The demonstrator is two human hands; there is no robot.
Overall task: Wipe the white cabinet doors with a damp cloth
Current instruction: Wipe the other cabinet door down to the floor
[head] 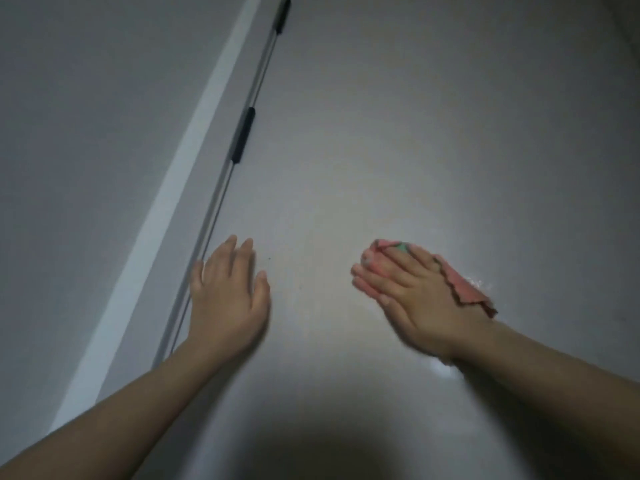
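- The white cabinet door (398,133) fills most of the view from the middle to the right edge; its surface looks grey in the dim light, with a dark shadow across its lower part.
- A second door (86,133) takes up the left side, set apart from the first by a pale strip (162,209) that runs diagonally from the top centre down to the lower left.
- A thin metal rod (221,188) runs along the left edge of the large door, parallel to the pale strip, and carries two black sleeves — one near the top (282,13), one lower (243,135).
- The left hand (227,299) lies flat with straight, slightly spread fingers at the door's left edge, just beside the rod; it holds nothing. Whether the palm fully touches the surface is hard to tell.
- The right hand (412,296), well apart from the left, presses with straight fingers on the cloth against the door.
- The pink cloth (464,285) sits under the right hand — its edges show past the fingertips and along the hand's right side, with a bit of green near the top.
- A small wet glint (476,281) shows on the door just right of the cloth.
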